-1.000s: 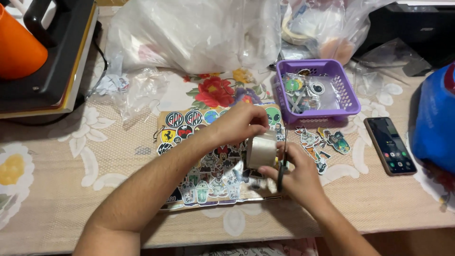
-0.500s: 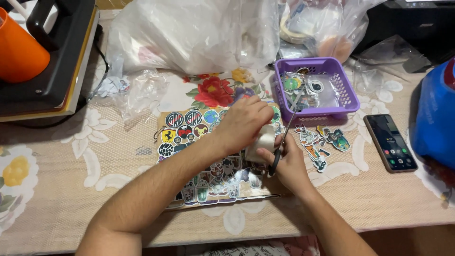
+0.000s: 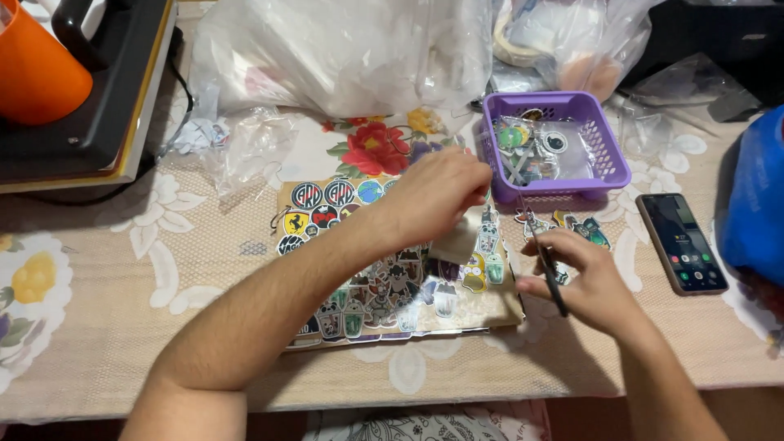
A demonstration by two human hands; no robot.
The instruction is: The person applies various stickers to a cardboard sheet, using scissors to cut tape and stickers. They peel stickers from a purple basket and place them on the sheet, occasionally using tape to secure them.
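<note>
The left hand [image 3: 437,196] is curling closed over a pale tape roll [image 3: 457,238] on the sticker sheet [image 3: 367,269], while the right hand [image 3: 584,282] is pinching a thin dark tool [image 3: 549,273] beside the purple basket [image 3: 608,163].

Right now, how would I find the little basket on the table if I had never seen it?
Start at the table with the flowery cloth and go to the far right part, just past the person's right hand. The purple basket sits there, above the black phone. It is the only purple thing with holed walls, and small charms in clear wrap lie inside it.
</note>
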